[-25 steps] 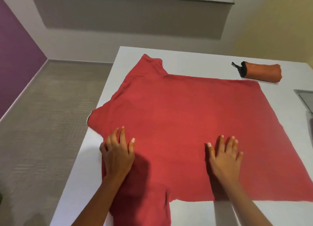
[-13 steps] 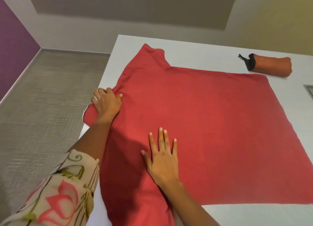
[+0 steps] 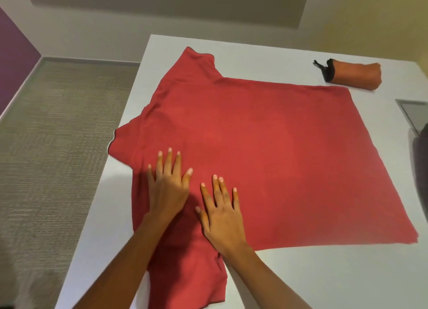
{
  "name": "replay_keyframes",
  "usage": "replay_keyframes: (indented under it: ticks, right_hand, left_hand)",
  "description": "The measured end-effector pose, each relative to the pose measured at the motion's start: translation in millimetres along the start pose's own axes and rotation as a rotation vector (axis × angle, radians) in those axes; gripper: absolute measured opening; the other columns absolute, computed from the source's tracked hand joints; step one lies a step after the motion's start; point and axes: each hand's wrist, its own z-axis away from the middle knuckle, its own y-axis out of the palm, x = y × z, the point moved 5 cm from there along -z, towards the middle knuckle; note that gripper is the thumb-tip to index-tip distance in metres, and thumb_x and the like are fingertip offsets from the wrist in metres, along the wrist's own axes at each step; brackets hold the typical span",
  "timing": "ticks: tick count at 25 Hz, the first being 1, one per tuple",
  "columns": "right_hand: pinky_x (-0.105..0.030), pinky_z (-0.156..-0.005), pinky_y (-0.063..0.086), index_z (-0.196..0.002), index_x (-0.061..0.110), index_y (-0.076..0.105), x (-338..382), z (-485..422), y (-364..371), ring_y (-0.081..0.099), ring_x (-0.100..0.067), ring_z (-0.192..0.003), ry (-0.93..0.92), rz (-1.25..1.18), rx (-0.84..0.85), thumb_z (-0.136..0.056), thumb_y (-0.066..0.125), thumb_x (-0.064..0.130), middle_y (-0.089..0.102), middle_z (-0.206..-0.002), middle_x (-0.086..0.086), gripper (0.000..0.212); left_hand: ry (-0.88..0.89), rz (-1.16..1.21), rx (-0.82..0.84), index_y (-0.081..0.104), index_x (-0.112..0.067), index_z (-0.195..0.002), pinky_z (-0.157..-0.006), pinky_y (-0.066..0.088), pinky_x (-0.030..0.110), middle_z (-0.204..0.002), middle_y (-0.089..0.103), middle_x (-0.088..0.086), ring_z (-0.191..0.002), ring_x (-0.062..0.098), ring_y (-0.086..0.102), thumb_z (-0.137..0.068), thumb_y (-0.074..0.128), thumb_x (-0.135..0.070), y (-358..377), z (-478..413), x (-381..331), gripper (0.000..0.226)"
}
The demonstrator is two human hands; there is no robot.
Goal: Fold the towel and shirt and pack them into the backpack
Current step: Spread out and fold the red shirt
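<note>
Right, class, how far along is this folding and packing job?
Done: the shirt lies spread flat on the table; the orange roll at the far side may be the towel. In hand: left hand and right hand press flat on the shirt near its sleeve. Left: no fold shows in the shirt, and nothing is packed; the dark shape at the right edge may be the backpack.

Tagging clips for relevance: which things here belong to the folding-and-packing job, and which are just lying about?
Job: red cloth shirt, spread flat; left hand and right hand, both flat on it; orange rolled cloth with black end, probably the towel.

Lying about: white table underneath; grey flat panel at right edge; dark shape cut off beside it, unidentifiable.
</note>
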Motion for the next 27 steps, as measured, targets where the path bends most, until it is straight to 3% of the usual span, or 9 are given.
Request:
replay_keyframes:
  ticks: [2,8,11,14,18,21,24,27]
  right_hand:
    - [-0.056,-0.116,0.016,-0.152,0.027,0.030,3,27,4,0.013,-0.027,-0.150,-0.025,0.010,0.019,-0.100,0.030,0.051,0.016,-0.162,-0.011,0.057]
    - [-0.056,-0.115,0.007,-0.153,0.029,0.025,16,91,4,0.005,-0.029,-0.151,-0.161,-0.025,0.091,-0.096,0.030,0.063,0.011,-0.162,-0.014,0.067]
    - [-0.049,-0.121,0.004,-0.154,0.025,0.026,-3,98,-14,-0.002,-0.019,-0.151,-0.215,-0.252,0.091,-0.100,0.033,0.049,0.004,-0.164,-0.006,0.059]
    - [-0.039,-0.121,0.012,-0.146,0.020,0.041,-48,103,-34,0.015,-0.018,-0.150,-0.235,-0.376,0.068,-0.092,0.046,0.029,0.019,-0.162,-0.002,0.056]
    - [-0.045,-0.105,0.041,-0.132,0.025,0.055,-78,113,-36,0.043,-0.024,-0.131,-0.290,-0.235,0.065,-0.089,0.057,0.037,0.044,-0.147,-0.001,0.046]
    - [-0.043,-0.090,0.047,-0.122,0.025,0.063,-71,109,-33,0.050,-0.023,-0.117,-0.279,-0.145,-0.014,-0.091,0.059,0.041,0.056,-0.131,-0.003,0.035]
    - [-0.039,-0.083,0.047,-0.111,0.027,0.067,-62,101,-33,0.051,-0.022,-0.108,-0.246,-0.106,-0.087,-0.090,0.059,0.045,0.059,-0.119,-0.001,0.030]
    - [-0.037,-0.076,0.045,-0.105,0.025,0.067,-57,98,-33,0.053,-0.021,-0.096,-0.267,-0.072,-0.104,-0.087,0.059,0.036,0.060,-0.107,0.000,0.023]
  left_hand:
    - [0.023,-0.045,0.067,0.036,-0.017,-0.150,-0.111,0.025,0.057,-0.157,0.031,0.009,-0.145,0.032,0.028,-0.096,0.031,-0.050,7,17,7,0.063]
    - [0.074,-0.004,0.064,0.035,-0.016,-0.150,-0.114,0.024,0.054,-0.158,0.028,0.009,-0.146,0.026,0.028,-0.097,0.031,-0.054,3,12,11,0.065]
    - [0.166,0.100,0.050,0.037,-0.012,-0.149,-0.115,0.023,0.051,-0.158,0.029,0.008,-0.146,0.023,0.027,-0.095,0.036,-0.053,-21,39,-5,0.067]
    - [0.393,0.251,0.079,0.050,-0.014,-0.139,-0.116,0.023,0.050,-0.150,0.042,0.007,-0.139,0.027,0.037,-0.091,0.047,-0.058,-53,94,-26,0.066]
    - [0.437,0.218,0.194,0.064,-0.023,-0.111,-0.112,0.028,0.044,-0.121,0.058,0.002,-0.115,0.023,0.049,-0.072,0.058,-0.075,-69,155,-48,0.066]
    - [0.348,0.078,0.307,0.064,-0.022,-0.102,-0.097,0.040,0.044,-0.107,0.060,0.001,-0.099,0.024,0.054,-0.064,0.062,-0.073,-61,170,-68,0.064]
    - [0.267,0.054,0.320,0.063,-0.021,-0.089,-0.075,0.044,0.038,-0.090,0.060,0.000,-0.081,0.022,0.056,-0.068,0.068,-0.042,-59,166,-79,0.031]
    - [0.158,0.188,0.290,0.058,-0.022,-0.083,-0.064,0.043,0.032,-0.076,0.059,-0.005,-0.067,0.017,0.055,-0.079,0.057,-0.027,-66,154,-76,0.007]
